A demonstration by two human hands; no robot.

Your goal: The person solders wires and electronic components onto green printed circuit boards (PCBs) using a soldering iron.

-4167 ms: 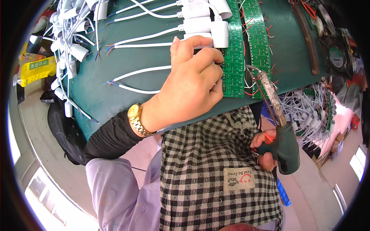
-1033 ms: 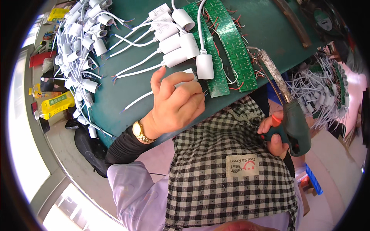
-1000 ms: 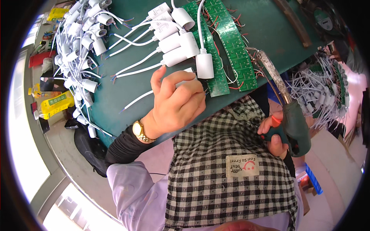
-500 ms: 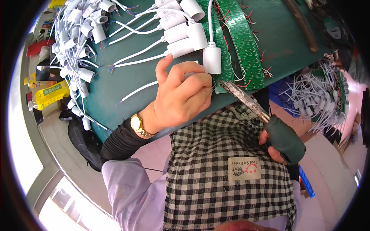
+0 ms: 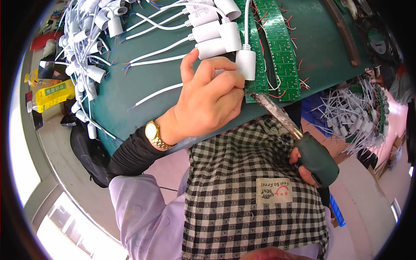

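Note:
My left hand [image 5: 212,95] is closed at the near end of a green circuit board strip [image 5: 258,82], thumb and fingertips pinched together. What they pinch is hidden behind the fingers. A white cable [image 5: 159,93] runs out to the left from under this hand. In my right hand [image 5: 302,167] is a soldering iron [image 5: 277,113], gripped by its dark handle. Its tip points at the board's near end, close beside my left fingertips. One white lamp socket [image 5: 246,65] with its cable lies over the strip, just beyond the fingers. More white sockets [image 5: 211,48] lie in a row behind my left hand.
A second board strip [image 5: 284,65] with red and white wires lies to the right. A tangled heap of white sockets [image 5: 82,47] covers the table's left side. Far right are a brown bar [image 5: 342,32] and a blue bin [image 5: 313,113] beside more wired sockets [image 5: 353,115].
The view has shifted slightly, so the table's things sit a little farther right. Both hands keep nearly the same pose, with the iron's tip still by the left fingertips.

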